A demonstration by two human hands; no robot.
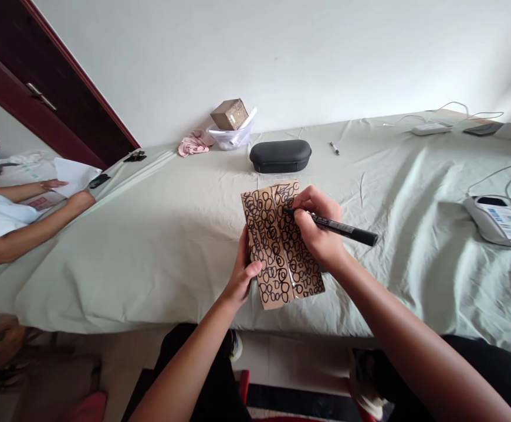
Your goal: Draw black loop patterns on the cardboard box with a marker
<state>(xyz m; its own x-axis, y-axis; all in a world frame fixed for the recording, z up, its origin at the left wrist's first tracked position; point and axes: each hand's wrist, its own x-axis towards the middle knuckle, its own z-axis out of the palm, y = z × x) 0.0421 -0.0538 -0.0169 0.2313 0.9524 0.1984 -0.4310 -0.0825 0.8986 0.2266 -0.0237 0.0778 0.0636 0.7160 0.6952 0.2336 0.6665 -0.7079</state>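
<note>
Left hand (243,275) clamped on near-left edge of cardboard box (281,243), thumb on top face. Box near table edge, covered in black scribbled loops. Right hand (319,225) pinching black marker (341,227) — tip touching box top, far right part. Black case (280,156) farther back; another person's arm (30,225) far left.

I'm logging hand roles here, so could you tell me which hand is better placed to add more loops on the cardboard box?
Probably the right hand: it grips the black marker with the tip on the cardboard box. The left hand clasps the box's left edge, steadying it.
</note>
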